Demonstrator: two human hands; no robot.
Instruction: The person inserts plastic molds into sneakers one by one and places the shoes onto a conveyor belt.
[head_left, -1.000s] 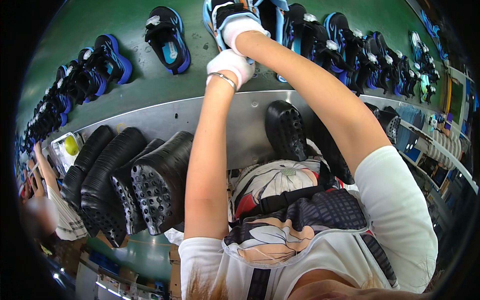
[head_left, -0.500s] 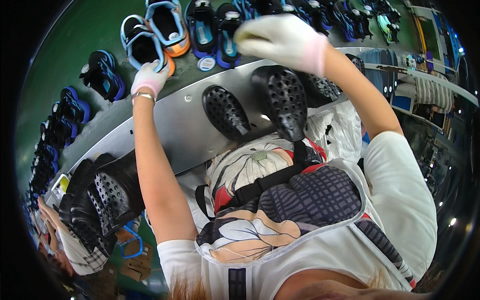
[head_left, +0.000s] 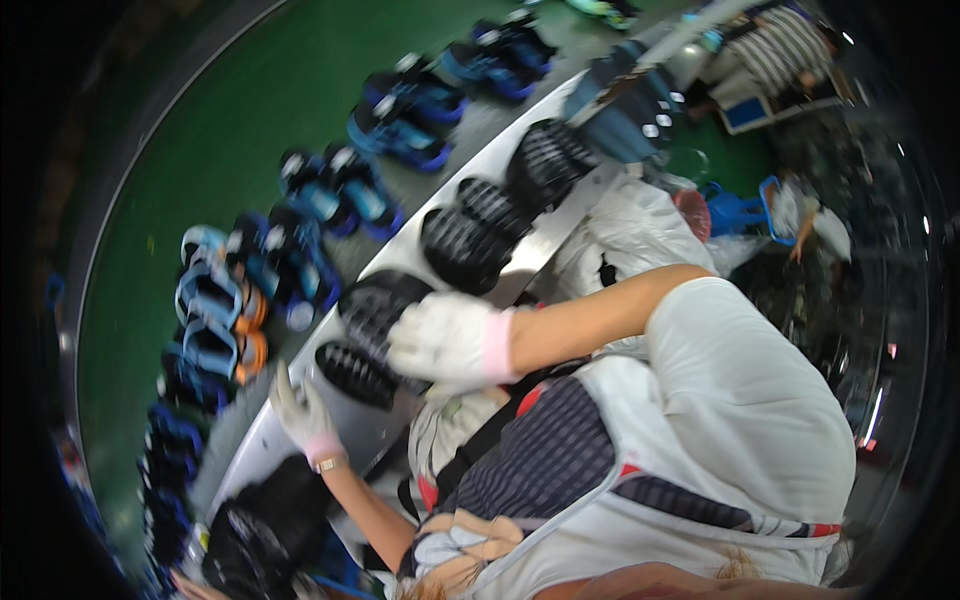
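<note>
- While blur smeared everything, my gloved right hand (head_left: 445, 340) curled over a black sole (head_left: 375, 310) on the grey ledge (head_left: 260, 445), apparently gripping it.
- Left hand (head_left: 300, 415), fingers spread, rested just beside another sole (head_left: 355, 373), likely steadying.
- Blue sandals (head_left: 305, 265) lay far left on the green belt (head_left: 250, 120).

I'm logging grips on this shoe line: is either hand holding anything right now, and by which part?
The right hand lies on a black sole, near its end; a closed grip can't be told. The left hand holds nothing, resting by the metal ledge.
</note>
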